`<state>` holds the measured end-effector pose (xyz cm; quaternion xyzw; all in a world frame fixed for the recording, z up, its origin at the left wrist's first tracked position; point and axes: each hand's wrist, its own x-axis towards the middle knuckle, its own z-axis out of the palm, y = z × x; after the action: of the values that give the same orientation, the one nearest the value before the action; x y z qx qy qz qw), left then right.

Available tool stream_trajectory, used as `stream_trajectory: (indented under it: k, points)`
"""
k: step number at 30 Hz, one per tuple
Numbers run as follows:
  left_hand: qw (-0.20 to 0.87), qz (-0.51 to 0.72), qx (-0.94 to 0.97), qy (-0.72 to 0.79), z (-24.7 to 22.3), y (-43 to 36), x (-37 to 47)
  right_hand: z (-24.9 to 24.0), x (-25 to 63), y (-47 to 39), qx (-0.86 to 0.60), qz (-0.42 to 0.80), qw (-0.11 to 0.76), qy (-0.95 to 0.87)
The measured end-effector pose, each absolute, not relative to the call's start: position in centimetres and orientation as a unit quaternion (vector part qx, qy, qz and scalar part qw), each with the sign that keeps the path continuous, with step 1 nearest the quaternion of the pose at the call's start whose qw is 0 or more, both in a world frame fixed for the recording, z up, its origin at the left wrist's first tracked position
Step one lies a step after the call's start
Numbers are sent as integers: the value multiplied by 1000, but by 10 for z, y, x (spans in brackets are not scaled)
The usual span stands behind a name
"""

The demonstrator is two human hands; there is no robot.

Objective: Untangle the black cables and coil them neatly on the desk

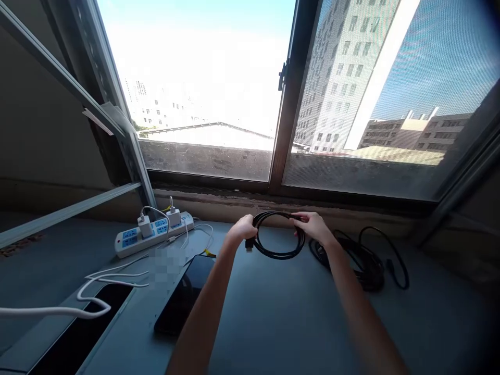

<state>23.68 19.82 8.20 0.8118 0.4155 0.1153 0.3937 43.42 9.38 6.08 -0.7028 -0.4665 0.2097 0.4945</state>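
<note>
A black cable [279, 255] wound into a round coil is held up between my two hands above the blue-grey table. My left hand [242, 228] is closed around the coil's left side, and a rectangular plug [249, 246], like an HDMI connector, hangs just below it. On the coil's upper right, my right hand [311, 227] pinches the strands between thumb and fingers. Behind my right forearm lies a pile of more black cables [367, 268], partly hidden by the arm.
A white power strip [128, 249] with two chargers [145, 226] stands at the back left. White cables [94, 281] trail from that side. A dark tablet or phone [183, 297] lies beside my left forearm. A metal frame [113, 109] rises at left, before the window [275, 156].
</note>
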Motion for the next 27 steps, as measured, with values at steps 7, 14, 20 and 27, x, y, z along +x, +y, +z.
stream_trajectory:
  k: [7,14,20,27]
  points:
    - [281,42,818,500,40,202,261,11,439,115,-788,328,314,-415]
    - [171,-31,813,556,33,193,274,8,451,122,-836,320,198,-399]
    - [136,-63,814,561,25,189,278,12,441,118,-858,330,141,-366]
    - [124,-65,824,549,20,183,284,13,432,120,-851,354,137,-364]
